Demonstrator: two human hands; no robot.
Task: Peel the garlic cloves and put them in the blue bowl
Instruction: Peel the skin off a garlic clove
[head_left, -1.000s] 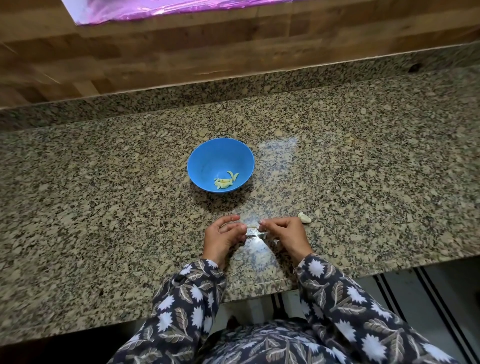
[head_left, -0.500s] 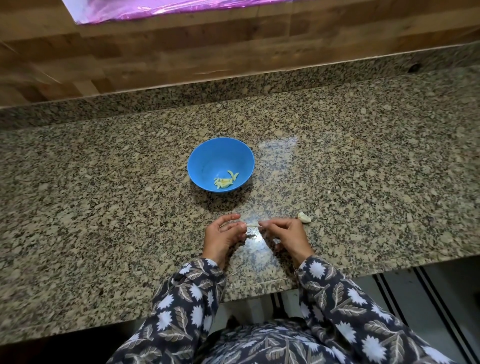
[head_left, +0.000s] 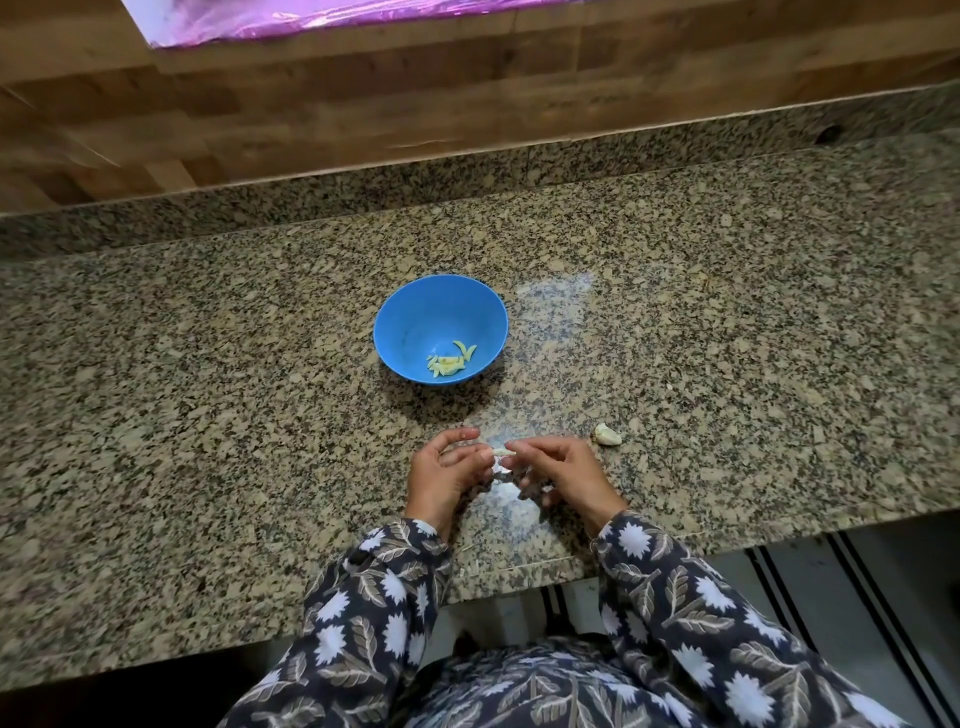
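Both hands meet low over the counter (head_left: 208, 415), the left hand (head_left: 441, 475) and right hand (head_left: 558, 470) each pinching an end of one clove (head_left: 503, 452) to strip its skin, near the bowl (head_left: 410, 312) holding peeled cloves (head_left: 449, 361), another clove (head_left: 607, 434) waiting alongside.

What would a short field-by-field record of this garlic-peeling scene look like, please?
surface: granite counter
blue bowl: upright on the counter, beyond the hands
bowl contents: peeled cloves, a few yellowish pieces at the bottom
left hand: pinches one end of the held clove
right hand: pinches its other end
spare clove: lies on the counter just right of the right hand, apart from it, skin apparently on
stage: held clove not yet in the bowl
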